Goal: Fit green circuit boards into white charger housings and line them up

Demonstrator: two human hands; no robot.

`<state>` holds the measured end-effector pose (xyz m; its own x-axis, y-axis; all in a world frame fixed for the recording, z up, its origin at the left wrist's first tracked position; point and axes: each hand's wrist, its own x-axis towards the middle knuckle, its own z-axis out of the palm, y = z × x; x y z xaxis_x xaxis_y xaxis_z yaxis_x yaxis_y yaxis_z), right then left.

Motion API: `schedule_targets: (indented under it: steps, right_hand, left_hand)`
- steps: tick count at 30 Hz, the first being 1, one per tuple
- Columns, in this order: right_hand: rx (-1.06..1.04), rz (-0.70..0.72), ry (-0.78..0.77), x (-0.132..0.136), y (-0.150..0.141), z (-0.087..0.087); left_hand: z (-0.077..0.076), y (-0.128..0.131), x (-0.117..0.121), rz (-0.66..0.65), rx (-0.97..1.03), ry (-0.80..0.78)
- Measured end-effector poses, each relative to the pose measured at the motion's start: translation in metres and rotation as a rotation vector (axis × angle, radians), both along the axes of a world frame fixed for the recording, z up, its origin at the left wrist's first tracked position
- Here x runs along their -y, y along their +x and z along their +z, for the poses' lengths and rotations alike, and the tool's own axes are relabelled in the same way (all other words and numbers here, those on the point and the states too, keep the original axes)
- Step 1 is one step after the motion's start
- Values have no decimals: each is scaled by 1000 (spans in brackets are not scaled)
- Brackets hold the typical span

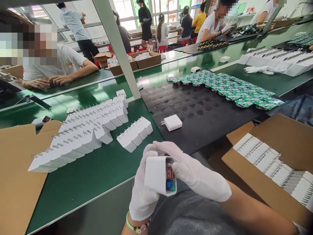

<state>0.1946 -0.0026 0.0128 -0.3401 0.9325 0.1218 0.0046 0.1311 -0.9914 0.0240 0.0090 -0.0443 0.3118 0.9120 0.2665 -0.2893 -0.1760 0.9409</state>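
Observation:
Both my hands wear white gloves and meet low in the middle of the view. My left hand (141, 192) is wrapped round a white charger housing (156, 174) whose open end shows a circuit board with red and blue parts. My right hand (195, 174) lies over that open end, fingers pressed on the housing's top edge. A single white charger (173, 122) lies on the black foam mat (207, 114) just beyond my hands. A short row of white chargers (134, 133) sits on the green bench to the left.
Several long rows of white chargers (83, 130) lie on the green bench (80, 182). Green circuit boards (227, 88) cover the mat's far side. A cardboard box (274, 163) of chargers stands at right, flat cardboard (17, 169) at left. Other people work across and behind.

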Motion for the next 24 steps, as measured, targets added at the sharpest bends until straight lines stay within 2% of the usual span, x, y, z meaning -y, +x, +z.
schedule_targets:
  steps: [4,7,10,14,17,19,24]
  right_hand:
    - [-53,103,67,2,-1,8]
    - [-138,227,-46,7,-1,18]
    - [-210,225,-90,12,-3,23]
    - [-304,212,-104,15,-8,18]
    - [-526,202,-253,15,-17,10]
    - [-712,177,-382,15,-23,4]
    - [-953,9,-571,15,-31,-7]
  left_hand:
    - [15,-5,-5,102,-333,288]
    - [33,-4,-7,168,-515,496]
    - [44,-5,-9,148,-567,567]
    - [43,-9,-10,94,-537,517]
    - [46,-13,-10,75,-454,433]
    - [55,-14,-9,120,-447,385]
    - [81,-19,-8,235,-713,348]
